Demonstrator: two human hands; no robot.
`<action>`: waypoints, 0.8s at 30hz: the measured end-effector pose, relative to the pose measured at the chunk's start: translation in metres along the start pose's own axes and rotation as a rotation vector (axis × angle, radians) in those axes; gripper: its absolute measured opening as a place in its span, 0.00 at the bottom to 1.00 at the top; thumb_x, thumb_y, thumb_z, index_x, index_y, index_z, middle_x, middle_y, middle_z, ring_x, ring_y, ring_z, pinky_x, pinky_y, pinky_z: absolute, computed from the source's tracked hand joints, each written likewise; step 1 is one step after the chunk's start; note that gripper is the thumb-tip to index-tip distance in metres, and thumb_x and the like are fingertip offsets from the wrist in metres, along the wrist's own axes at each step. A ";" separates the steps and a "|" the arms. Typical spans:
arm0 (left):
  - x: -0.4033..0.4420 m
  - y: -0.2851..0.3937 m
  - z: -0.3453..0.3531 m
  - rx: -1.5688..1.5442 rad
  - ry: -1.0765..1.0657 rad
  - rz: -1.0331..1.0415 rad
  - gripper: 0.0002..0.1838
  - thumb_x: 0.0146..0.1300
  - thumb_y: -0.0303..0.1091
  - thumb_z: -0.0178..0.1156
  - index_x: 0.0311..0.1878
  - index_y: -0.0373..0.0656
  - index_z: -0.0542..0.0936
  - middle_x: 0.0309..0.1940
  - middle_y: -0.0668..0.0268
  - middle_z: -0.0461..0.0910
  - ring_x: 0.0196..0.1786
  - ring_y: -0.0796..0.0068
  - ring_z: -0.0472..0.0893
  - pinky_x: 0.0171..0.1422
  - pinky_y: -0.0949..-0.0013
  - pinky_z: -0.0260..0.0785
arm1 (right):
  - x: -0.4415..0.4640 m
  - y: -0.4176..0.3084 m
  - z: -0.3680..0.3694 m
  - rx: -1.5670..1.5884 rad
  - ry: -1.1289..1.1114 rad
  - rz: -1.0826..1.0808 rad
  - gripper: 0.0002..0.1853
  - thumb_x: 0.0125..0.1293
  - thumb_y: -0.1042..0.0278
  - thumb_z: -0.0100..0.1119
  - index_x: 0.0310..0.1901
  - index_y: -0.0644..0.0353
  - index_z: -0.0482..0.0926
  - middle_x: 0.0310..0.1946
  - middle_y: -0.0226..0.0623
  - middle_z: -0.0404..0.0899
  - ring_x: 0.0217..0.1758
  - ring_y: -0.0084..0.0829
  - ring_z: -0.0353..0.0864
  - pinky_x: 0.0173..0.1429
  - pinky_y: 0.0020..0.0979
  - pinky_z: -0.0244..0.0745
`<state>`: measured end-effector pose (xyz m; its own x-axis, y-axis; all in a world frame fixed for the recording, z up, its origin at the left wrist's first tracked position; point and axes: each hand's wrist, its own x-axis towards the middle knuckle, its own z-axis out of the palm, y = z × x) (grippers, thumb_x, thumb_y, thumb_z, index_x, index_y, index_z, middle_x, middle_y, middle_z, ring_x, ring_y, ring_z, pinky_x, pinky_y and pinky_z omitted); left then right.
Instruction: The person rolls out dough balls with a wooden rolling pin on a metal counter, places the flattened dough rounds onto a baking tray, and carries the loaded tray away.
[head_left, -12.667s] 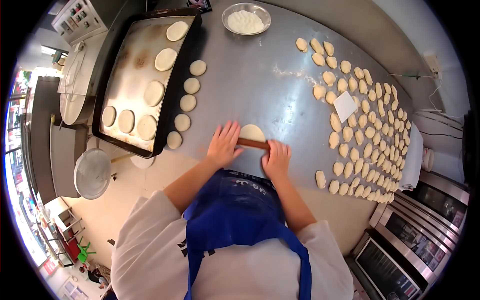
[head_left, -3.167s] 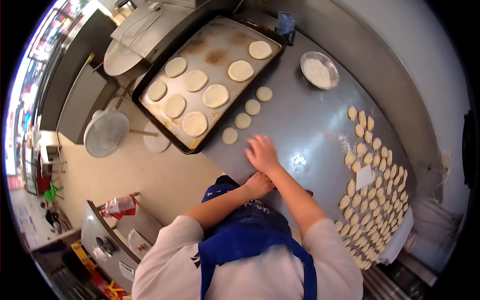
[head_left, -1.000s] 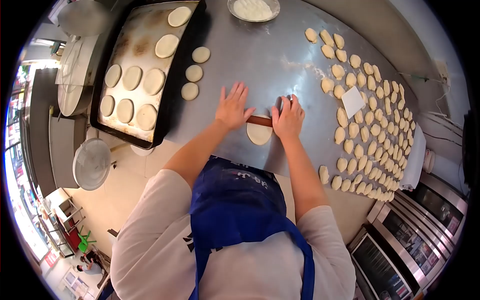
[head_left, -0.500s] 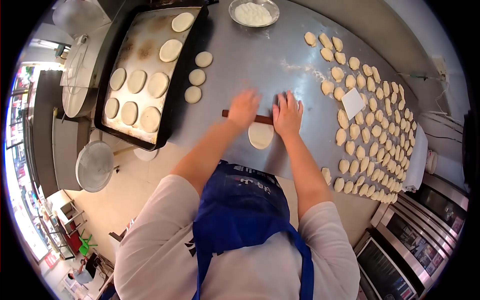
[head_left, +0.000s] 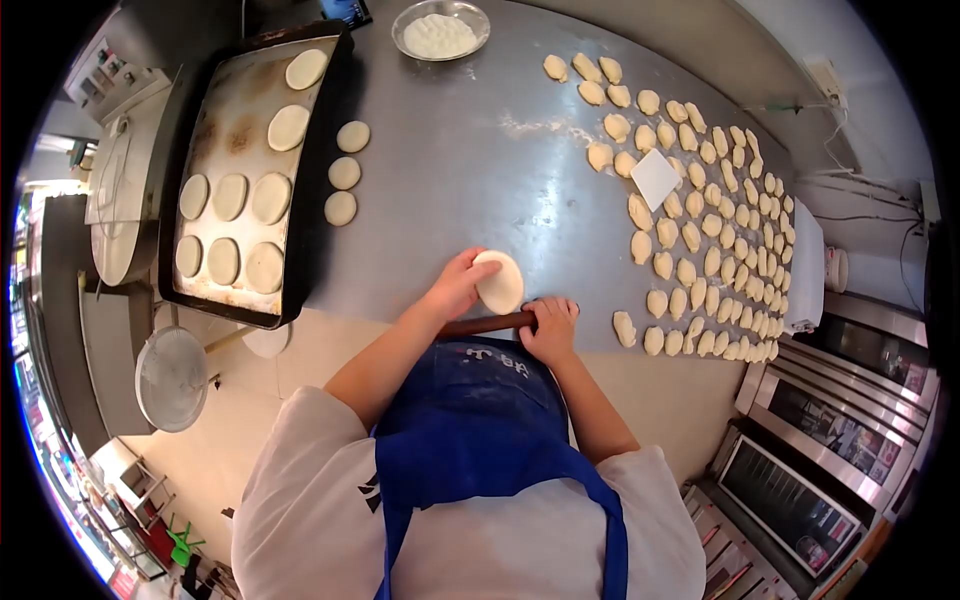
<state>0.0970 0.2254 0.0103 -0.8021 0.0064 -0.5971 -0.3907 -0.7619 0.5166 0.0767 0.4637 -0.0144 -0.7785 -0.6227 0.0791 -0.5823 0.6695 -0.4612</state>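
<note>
At the bench (head_left: 420, 160) edge, the right hand (head_left: 550, 331) has its fingers around one end of a brown rolling pin (head_left: 485, 325); beyond, the left hand's (head_left: 458, 284) fingers pinch a pale, flat, smooth-edged dough round (head_left: 505, 286).

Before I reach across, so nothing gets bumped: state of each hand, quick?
Left hand: closed, pinching a flat dough round.
Right hand: closed around one end of the rolling pin.

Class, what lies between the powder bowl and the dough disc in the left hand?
In the head view, no object lies between the powder bowl and dough disc: just worktop, faintly dusted near the bowl.
</note>
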 end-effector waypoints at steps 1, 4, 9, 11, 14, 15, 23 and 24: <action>0.008 0.008 -0.005 0.220 -0.072 -0.042 0.20 0.67 0.39 0.71 0.56 0.44 0.77 0.50 0.62 0.83 0.54 0.71 0.83 0.55 0.64 0.78 | 0.002 0.001 -0.002 0.016 -0.027 -0.007 0.14 0.48 0.63 0.66 0.40 0.50 0.83 0.41 0.32 0.82 0.53 0.38 0.79 0.65 0.45 0.62; 0.052 0.035 -0.046 1.133 -0.275 0.050 0.25 0.67 0.42 0.70 0.62 0.44 0.75 0.59 0.59 0.80 0.60 0.65 0.82 0.61 0.59 0.77 | 0.019 -0.001 -0.009 0.032 -0.080 -0.034 0.13 0.49 0.63 0.66 0.39 0.49 0.83 0.39 0.32 0.83 0.51 0.39 0.78 0.63 0.45 0.62; 0.020 0.049 -0.041 1.714 0.272 0.477 0.35 0.66 0.51 0.68 0.70 0.40 0.72 0.70 0.55 0.73 0.74 0.50 0.70 0.77 0.48 0.62 | 0.095 -0.044 0.009 -0.062 0.049 0.049 0.15 0.53 0.65 0.66 0.44 0.52 0.83 0.47 0.36 0.83 0.57 0.42 0.77 0.65 0.48 0.63; -0.004 0.025 -0.051 1.943 0.448 0.746 0.40 0.66 0.51 0.67 0.74 0.38 0.68 0.76 0.54 0.67 0.80 0.50 0.63 0.81 0.42 0.55 | 0.076 -0.041 0.031 -0.061 0.059 -0.043 0.22 0.54 0.65 0.65 0.53 0.55 0.80 0.55 0.40 0.80 0.62 0.43 0.76 0.69 0.51 0.62; -0.046 -0.002 -0.076 2.047 0.262 0.624 0.45 0.66 0.55 0.65 0.78 0.36 0.63 0.81 0.55 0.59 0.85 0.53 0.54 0.84 0.38 0.47 | 0.033 -0.042 0.028 -0.060 -0.047 -0.137 0.33 0.60 0.62 0.65 0.68 0.61 0.72 0.71 0.47 0.71 0.75 0.44 0.68 0.77 0.55 0.57; -0.051 -0.007 -0.080 2.053 0.219 0.634 0.45 0.66 0.56 0.64 0.78 0.37 0.63 0.81 0.55 0.59 0.85 0.53 0.54 0.84 0.39 0.48 | 0.027 -0.046 0.023 -0.055 -0.089 -0.145 0.34 0.62 0.59 0.65 0.69 0.62 0.72 0.72 0.48 0.70 0.77 0.45 0.67 0.77 0.56 0.56; 0.048 0.083 -0.065 2.084 0.450 0.753 0.43 0.71 0.57 0.58 0.79 0.35 0.63 0.82 0.56 0.59 0.85 0.59 0.54 0.84 0.39 0.47 | 0.178 -0.032 0.037 -0.249 0.117 -0.072 0.35 0.67 0.48 0.63 0.70 0.60 0.72 0.74 0.50 0.67 0.80 0.47 0.61 0.79 0.59 0.54; 0.039 0.080 -0.061 2.128 0.437 0.743 0.43 0.71 0.58 0.58 0.78 0.35 0.64 0.82 0.56 0.60 0.85 0.59 0.54 0.84 0.40 0.48 | 0.166 -0.033 0.036 -0.237 0.102 -0.064 0.36 0.66 0.48 0.64 0.71 0.60 0.72 0.75 0.47 0.68 0.81 0.46 0.61 0.79 0.58 0.53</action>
<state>0.0621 0.1252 -0.0091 -0.9843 -0.1723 0.0381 -0.1651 0.9753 0.1469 -0.0248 0.3232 -0.0179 -0.7508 -0.6309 0.1955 -0.6605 0.7137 -0.2331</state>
